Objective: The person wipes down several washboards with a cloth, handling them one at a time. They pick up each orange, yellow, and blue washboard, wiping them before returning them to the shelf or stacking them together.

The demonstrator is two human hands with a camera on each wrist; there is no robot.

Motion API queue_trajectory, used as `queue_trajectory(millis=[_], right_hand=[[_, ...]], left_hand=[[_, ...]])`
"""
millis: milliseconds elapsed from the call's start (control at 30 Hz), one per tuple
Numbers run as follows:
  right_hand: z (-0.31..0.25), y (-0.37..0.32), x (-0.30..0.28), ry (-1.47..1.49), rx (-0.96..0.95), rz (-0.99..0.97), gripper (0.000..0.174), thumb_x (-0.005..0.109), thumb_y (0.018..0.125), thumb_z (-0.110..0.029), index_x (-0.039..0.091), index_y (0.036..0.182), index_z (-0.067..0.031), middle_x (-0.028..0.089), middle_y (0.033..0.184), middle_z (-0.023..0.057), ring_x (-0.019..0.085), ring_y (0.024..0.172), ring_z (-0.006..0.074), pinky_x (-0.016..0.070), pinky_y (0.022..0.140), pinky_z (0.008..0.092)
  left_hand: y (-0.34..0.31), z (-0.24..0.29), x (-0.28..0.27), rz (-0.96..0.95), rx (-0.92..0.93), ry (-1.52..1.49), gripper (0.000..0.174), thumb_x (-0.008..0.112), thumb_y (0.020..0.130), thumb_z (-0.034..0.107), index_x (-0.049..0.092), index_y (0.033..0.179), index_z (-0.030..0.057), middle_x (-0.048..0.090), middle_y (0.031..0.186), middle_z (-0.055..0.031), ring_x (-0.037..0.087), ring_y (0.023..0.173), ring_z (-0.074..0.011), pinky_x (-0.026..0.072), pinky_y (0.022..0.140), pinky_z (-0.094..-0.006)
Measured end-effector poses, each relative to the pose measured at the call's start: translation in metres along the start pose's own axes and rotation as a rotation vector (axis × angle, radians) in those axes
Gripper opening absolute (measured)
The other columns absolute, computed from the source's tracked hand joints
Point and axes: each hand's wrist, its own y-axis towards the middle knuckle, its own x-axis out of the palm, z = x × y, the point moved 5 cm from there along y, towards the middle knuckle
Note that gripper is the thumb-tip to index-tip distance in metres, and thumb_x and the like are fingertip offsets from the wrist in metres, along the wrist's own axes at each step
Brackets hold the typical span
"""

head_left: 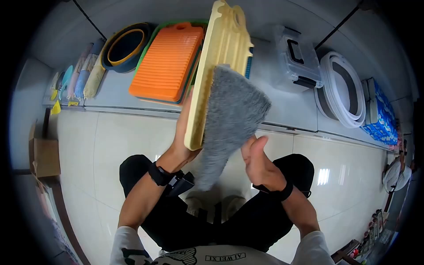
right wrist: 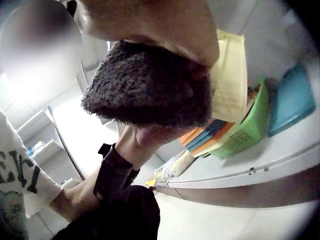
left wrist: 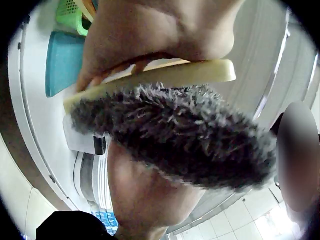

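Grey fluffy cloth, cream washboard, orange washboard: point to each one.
grey fluffy cloth [head_left: 232,115], head view, middle of its pile.
cream washboard [head_left: 225,42], head view, ribbed upper part.
orange washboard [head_left: 170,62], head view, middle of its ribbed face.

- The ridged washboard [head_left: 221,66] held aloft — pale cream-yellow all over.
- The fluffy cloth [head_left: 232,119] against it: mottled grey.
- Orange washboard [head_left: 170,62] on the shelf, over a green basket [right wrist: 245,131].
- Collapsible basin [head_left: 126,46] — navy, with a mustard-yellow band.
- Storage box [head_left: 295,57]: clear, with black latches.
- Wrist straps [head_left: 159,174] black, sleeves [head_left: 126,243] white.
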Motion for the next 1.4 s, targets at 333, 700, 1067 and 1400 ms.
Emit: queue_trajectory(millis=[333,700,1067,1400], right_hand=[[-0.043,0.003,0.013,-1.226,-0.654,0.133,0.056,0.064,0.088,-0.032,0.060,0.124,0.0092,0.036,0.147,0.0374,0.040,0.126,0.0477,0.0291,0.105,0.0577],[-0.008,0.006,0.004,-0.111,-0.095,0.024,0.077,0.058,0.097,-0.029,0.026,0.151,0.0155,0.026,0.156,0.0383,0.024,0.145,0.0576,0.0148,0.122,0.0615],[-0.029,0.033,-0.004,-0.639,-0.464,0.074,0.095,0.056,0.102,-0.045,0.006,0.160,0.0110,0.010,0.166,0.0365,0.005,0.155,0.0527,0.0065,0.125,0.0576],[0.049,0.092,-0.080,0.335,-0.122,0.024,0.074,0.047,0.110,-0.041,0.015,0.166,-0.0035,0.044,0.158,0.0131,0.051,0.136,0.0192,0.0413,0.115,0.0304]], left_hand=[[-0.001,-0.005,0.015,-0.205,-0.127,-0.615,0.054,0.041,0.109,0.047,0.060,0.137,0.0041,0.067,0.126,-0.0112,0.066,0.110,-0.0203,0.0521,0.099,-0.0338],[-0.025,-0.042,0.030,-0.257,-0.340,-0.117,0.067,0.039,0.110,0.051,0.032,0.160,0.0057,0.050,0.148,-0.0111,0.050,0.135,-0.0216,0.0433,0.112,-0.0383],[-0.037,-0.065,0.007,-0.251,-0.357,-0.449,0.061,0.037,0.111,0.046,0.034,0.158,0.0082,0.050,0.151,-0.0108,0.056,0.133,-0.0231,0.0454,0.114,-0.0396],[-0.060,-0.043,0.066,-0.595,-0.394,-0.008,0.097,0.062,0.102,0.018,-0.011,0.164,0.0097,0.002,0.169,-0.0284,0.011,0.158,-0.0389,0.0257,0.123,-0.0508]])
